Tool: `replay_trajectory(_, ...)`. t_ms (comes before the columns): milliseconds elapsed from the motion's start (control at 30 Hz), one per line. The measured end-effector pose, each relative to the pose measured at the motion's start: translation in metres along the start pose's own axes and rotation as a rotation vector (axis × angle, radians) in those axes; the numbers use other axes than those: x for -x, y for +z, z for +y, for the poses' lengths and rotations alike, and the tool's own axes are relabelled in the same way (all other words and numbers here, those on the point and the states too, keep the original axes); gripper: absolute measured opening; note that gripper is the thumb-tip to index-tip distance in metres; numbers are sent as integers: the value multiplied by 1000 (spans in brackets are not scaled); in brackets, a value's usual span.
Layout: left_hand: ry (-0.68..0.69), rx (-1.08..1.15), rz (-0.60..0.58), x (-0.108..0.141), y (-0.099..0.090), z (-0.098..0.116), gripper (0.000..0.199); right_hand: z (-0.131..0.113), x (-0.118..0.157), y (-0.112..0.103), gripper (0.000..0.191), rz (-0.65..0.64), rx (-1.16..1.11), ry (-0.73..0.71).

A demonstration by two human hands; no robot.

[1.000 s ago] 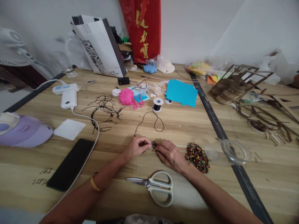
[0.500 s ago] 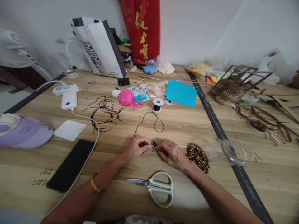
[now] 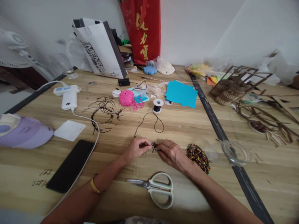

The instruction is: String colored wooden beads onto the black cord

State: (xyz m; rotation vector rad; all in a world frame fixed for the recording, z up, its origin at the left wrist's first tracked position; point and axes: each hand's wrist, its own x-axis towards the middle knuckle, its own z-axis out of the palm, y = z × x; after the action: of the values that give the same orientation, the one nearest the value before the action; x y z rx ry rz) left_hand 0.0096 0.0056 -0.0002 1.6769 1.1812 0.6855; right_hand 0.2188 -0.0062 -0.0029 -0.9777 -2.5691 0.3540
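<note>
A small cluster of dark and coloured beads (image 3: pixel 154 147) lies on the wooden table between my two hands. My left hand (image 3: pixel 137 147) is closed in a pinch at the cluster's left side; what sits between its fingertips is too small to make out. A thin black cord (image 3: pixel 143 120) runs from behind this hand to a spool of black cord (image 3: pixel 158 106). On the right, the fingers of my right hand (image 3: pixel 171 152) bend together against the beads, their tips partly hidden. A larger pile of multicoloured beads (image 3: pixel 198 158) rests beyond the right wrist. Scissors (image 3: pixel 149 185) lie in front of my hands.
A black phone (image 3: pixel 70 165) and a white charging cable (image 3: pixel 98 124) lie to the left. Black cord scraps (image 3: pixel 105 109), pink yarn (image 3: pixel 126 98) and blue paper (image 3: pixel 181 93) are farther back. A clear round container (image 3: pixel 235 153) stands right, near a woven basket (image 3: pixel 230 88).
My right hand has flattened slightly, its fingers closing down beside the bead cluster. The left hand stays in nearly the same pinch.
</note>
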Motion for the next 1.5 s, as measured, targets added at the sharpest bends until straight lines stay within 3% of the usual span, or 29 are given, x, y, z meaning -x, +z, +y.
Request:
replay_trajectory(167, 4, -26, 1, 0, 0, 0, 13, 1, -1, -1, 14, 10, -22, -3)
replay_trajectory(367, 44, -79, 7, 2, 0, 2, 11, 2, 1, 12, 8, 249, -337, 109)
replay_trajectory(467, 53, -98, -1, 3, 1, 4, 9, -3, 1, 16, 10, 293, -430, 136)
replay_trajectory(933, 52, -183, -89, 0, 3, -3, 7, -3, -1, 19, 11, 317, -497, 104)
replay_trajectory(1500, 58, -168, -111, 1, 1, 0, 8, -4, -3, 17, 9, 310, -472, 56)
